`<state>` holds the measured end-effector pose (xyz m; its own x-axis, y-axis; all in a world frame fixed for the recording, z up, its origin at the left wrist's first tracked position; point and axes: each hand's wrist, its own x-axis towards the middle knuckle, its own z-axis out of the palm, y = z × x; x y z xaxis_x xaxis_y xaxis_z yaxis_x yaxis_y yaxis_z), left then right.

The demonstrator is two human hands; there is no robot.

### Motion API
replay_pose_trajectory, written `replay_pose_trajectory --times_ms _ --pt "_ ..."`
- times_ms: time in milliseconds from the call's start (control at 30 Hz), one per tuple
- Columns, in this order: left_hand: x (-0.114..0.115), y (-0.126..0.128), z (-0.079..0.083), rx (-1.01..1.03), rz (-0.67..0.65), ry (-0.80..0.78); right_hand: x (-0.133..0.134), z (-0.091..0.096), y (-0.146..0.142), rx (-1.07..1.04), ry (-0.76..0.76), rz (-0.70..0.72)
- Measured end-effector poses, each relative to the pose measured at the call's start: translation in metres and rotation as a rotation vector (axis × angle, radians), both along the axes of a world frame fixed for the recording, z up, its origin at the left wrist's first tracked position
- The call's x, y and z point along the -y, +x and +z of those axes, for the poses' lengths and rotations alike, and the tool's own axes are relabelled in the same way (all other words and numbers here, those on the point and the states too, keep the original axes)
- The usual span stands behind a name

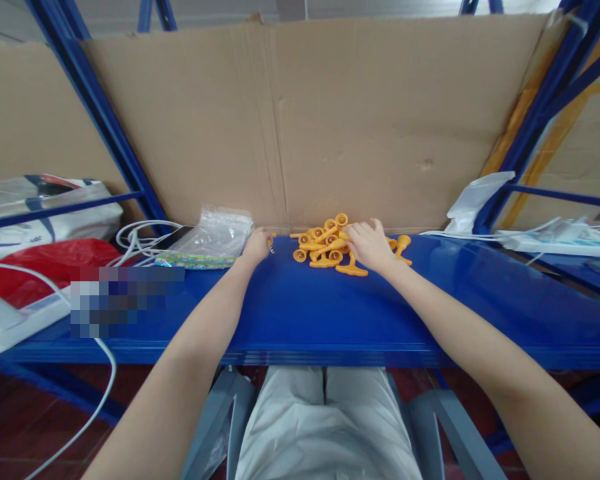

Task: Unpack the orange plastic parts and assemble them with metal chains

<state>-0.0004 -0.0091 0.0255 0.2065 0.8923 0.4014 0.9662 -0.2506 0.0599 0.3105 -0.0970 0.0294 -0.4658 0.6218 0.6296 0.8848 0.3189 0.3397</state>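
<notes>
A small metal-tipped orange part [271, 245] is held in the narrow grip of the left hand [257, 247]. Orange T-handled pieces [331, 240] are heaped on the blue desk [325, 313], partly covered by the right hand [369, 244], whose grip cannot be determined.

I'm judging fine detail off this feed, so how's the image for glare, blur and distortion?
Head view: pale sheen on the blue shelf, right of the orange pieces; blue posts splay outward, suggesting wide-angle distortion; fine detail around left hand and right hand looks soft; a pixelated patch hides detail at left.
</notes>
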Motion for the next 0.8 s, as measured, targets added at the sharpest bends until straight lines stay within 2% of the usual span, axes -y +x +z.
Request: replay_pose_trajectory --times_ms 167,467,600,700,800 --pt "-0.004 0.0 -0.003 0.034 -0.057 0.023 -0.001 0.0 0.0 -0.009 -0.02 -0.001" --pt "-0.007 0.003 -0.011 -0.092 -0.133 -0.044 -0.002 -0.002 0.001 -0.014 -0.012 0.009" --pt "-0.009 0.003 -0.013 -0.167 -0.066 -0.11 -0.001 -0.001 0.0 -0.007 -0.013 0.008" --pt "-0.01 0.002 -0.015 -0.149 0.032 -0.19 -0.001 -0.001 0.0 -0.01 -0.018 0.013" --pt "-0.009 0.003 -0.016 -0.106 0.118 -0.199 -0.001 -0.001 0.001 -0.011 -0.025 0.005"
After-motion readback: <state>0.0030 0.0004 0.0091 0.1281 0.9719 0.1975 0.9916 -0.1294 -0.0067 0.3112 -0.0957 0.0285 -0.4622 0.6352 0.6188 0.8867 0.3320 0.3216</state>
